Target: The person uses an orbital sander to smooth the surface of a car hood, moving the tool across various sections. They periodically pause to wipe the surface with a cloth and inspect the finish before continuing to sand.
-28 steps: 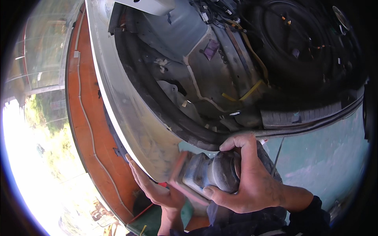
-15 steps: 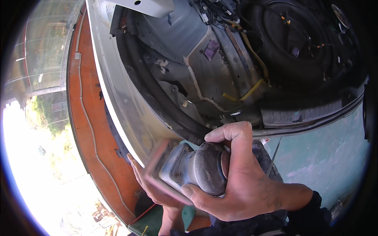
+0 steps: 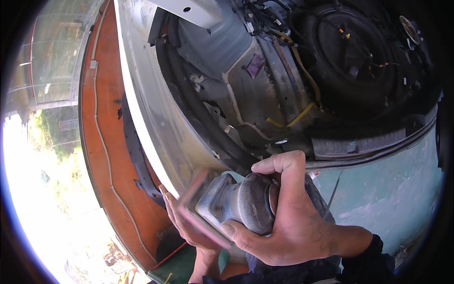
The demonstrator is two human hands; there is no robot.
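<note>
My right hand (image 3: 298, 227) is wrapped round the dusty grey body of a power sander (image 3: 253, 201), thumb on the near side and index finger over the far side. The sander lies tilted on its side, its rectangular pad (image 3: 198, 199) facing left and smeared by motion. The pad's edge is close to the corner of the car's bare, sanded body panel (image 3: 175, 132); I cannot tell whether they touch. Left of the pad, my left hand (image 3: 189, 234) has its fingers stretched out beside the panel's lower end. The pad hides part of its palm.
Beyond the panel lies the open boot (image 3: 265, 85) with a round black well (image 3: 347, 52), loose wiring (image 3: 265, 19) and a yellow strip (image 3: 298, 116). A pale green bumper-side panel (image 3: 388, 184) is at the right. A dark trim piece (image 3: 137, 156) stands on the orange surface at left.
The car's panel and boot sit slightly further right in the picture, and more of the dark trim shows. The sander and both hands have shifted a little right; their hold is unchanged.
</note>
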